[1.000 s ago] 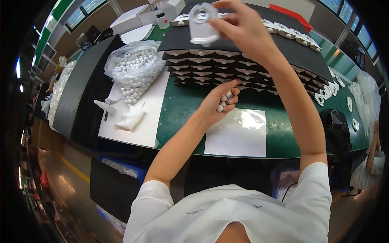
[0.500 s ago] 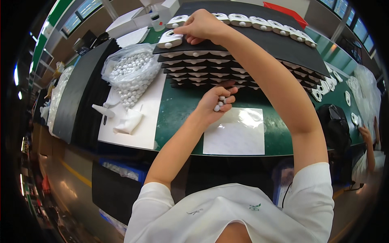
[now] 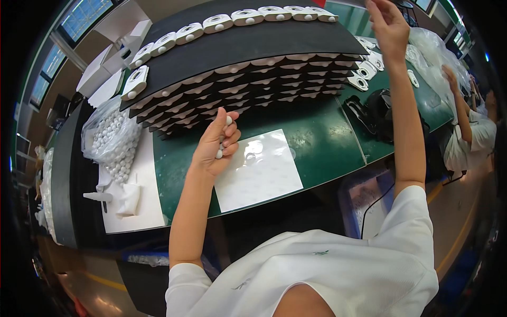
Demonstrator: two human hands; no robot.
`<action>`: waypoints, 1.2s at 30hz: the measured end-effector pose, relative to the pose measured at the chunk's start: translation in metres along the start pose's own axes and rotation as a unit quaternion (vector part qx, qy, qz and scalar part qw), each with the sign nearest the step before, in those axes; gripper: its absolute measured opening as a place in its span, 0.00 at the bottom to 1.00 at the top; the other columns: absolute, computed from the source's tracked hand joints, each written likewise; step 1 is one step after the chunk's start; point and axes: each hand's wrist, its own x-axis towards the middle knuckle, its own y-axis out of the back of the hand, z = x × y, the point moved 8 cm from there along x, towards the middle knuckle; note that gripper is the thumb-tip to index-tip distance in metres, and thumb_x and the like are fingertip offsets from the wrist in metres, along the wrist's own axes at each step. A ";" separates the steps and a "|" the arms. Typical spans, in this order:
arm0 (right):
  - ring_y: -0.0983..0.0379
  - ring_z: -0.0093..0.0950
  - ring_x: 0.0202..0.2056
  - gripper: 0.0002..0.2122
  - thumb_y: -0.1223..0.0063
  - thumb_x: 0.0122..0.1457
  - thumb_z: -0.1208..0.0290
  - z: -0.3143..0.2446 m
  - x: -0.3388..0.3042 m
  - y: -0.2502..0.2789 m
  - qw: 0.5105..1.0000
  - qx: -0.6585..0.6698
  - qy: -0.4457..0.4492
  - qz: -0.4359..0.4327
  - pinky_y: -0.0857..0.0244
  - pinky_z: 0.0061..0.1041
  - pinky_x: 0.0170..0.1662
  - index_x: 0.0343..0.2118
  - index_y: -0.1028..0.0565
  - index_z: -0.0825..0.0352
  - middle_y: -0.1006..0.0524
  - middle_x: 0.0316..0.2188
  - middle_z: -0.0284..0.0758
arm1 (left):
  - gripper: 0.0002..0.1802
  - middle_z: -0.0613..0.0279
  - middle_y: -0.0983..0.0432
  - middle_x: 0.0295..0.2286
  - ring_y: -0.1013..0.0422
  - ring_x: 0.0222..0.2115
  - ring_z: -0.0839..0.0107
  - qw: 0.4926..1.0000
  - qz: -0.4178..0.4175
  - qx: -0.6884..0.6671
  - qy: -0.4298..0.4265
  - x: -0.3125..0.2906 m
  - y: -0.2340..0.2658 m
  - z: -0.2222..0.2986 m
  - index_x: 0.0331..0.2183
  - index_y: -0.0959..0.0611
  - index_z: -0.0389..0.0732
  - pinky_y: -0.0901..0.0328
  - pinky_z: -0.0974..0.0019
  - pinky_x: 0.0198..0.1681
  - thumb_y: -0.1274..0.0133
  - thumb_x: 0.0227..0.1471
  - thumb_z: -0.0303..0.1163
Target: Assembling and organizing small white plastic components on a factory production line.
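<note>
My left hand (image 3: 215, 143) is closed around several small white balls (image 3: 219, 154), low in front of a stack of black boards (image 3: 274, 45). White ring-shaped parts (image 3: 217, 23), each with a ball at its front, stand in a row along the top board. One more white part (image 3: 134, 83) sits at that board's left front corner. Raised at the upper right, my right hand (image 3: 391, 34) has its fingers loosely apart, and I see nothing in them. Nearest to it are loose white ring-shaped parts (image 3: 365, 68) beside the stack.
An open plastic bag of white balls (image 3: 113, 132) lies left of the stack. A white sheet (image 3: 259, 169) rests on the green table (image 3: 327, 142) before me. A black bag (image 3: 377, 113) and clear plastic wrap (image 3: 430, 53) are on the right, where another person's arm (image 3: 465, 113) reaches in.
My right hand has left the white part at the board's left corner and swung far right. My left hand still holds the balls. The view has turned to the right.
</note>
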 end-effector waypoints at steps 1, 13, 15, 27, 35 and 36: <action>0.29 0.21 0.27 0.13 0.45 0.55 0.65 0.040 0.000 0.018 0.997 -0.044 -0.059 0.018 0.35 0.19 0.31 0.39 0.23 0.68 0.23 0.28 0.33 | 0.19 0.73 0.42 0.18 0.49 0.15 0.84 1.000 0.002 -0.002 0.000 0.000 0.000 0.000 0.35 0.24 0.40 0.56 0.82 0.11 0.49 0.53 0.48; 0.28 0.38 0.43 0.22 0.34 0.38 0.72 0.173 -0.124 -0.003 0.823 -0.260 -0.180 -0.472 0.36 0.31 0.46 0.40 0.25 0.70 0.24 0.39 0.46 | 0.13 0.66 0.32 0.30 0.47 0.16 0.85 0.999 -0.037 0.030 -0.023 -0.002 -0.012 0.006 0.43 0.27 0.42 0.54 0.83 0.12 0.49 0.55 0.29; 0.28 0.39 0.42 0.23 0.33 0.37 0.71 0.167 -0.121 -0.001 0.822 -0.278 -0.156 -0.472 0.36 0.31 0.45 0.39 0.25 0.70 0.24 0.38 0.47 | 0.13 0.64 0.29 0.33 0.47 0.17 0.85 0.998 -0.042 0.038 -0.026 -0.002 -0.010 0.007 0.43 0.27 0.42 0.53 0.84 0.13 0.48 0.53 0.27; 0.24 0.28 0.33 0.12 0.48 0.58 0.72 0.038 -0.132 0.058 0.946 0.152 -0.283 -0.041 0.29 0.20 0.28 0.42 0.31 0.72 0.23 0.37 0.41 | 0.14 0.63 0.26 0.37 0.49 0.16 0.88 0.996 -0.024 0.078 -0.037 -0.001 -0.010 0.008 0.43 0.25 0.40 0.53 0.86 0.12 0.47 0.54 0.30; 0.25 0.36 0.25 0.12 0.37 0.45 0.76 -0.089 -0.190 -0.043 0.924 -0.031 -0.077 -0.374 0.33 0.23 0.28 0.32 0.28 0.65 0.24 0.26 0.40 | 0.16 0.63 0.26 0.37 0.48 0.16 0.88 0.996 -0.014 0.072 -0.045 0.001 -0.003 0.010 0.44 0.26 0.38 0.53 0.86 0.13 0.46 0.54 0.31; 0.25 0.33 0.24 0.10 0.37 0.45 0.77 -0.094 -0.194 -0.053 0.911 -0.009 -0.072 -0.405 0.34 0.22 0.28 0.31 0.26 0.66 0.24 0.25 0.39 | 0.16 0.63 0.26 0.37 0.48 0.16 0.88 0.997 -0.017 0.067 -0.044 0.001 -0.002 0.010 0.44 0.26 0.39 0.52 0.85 0.13 0.46 0.53 0.30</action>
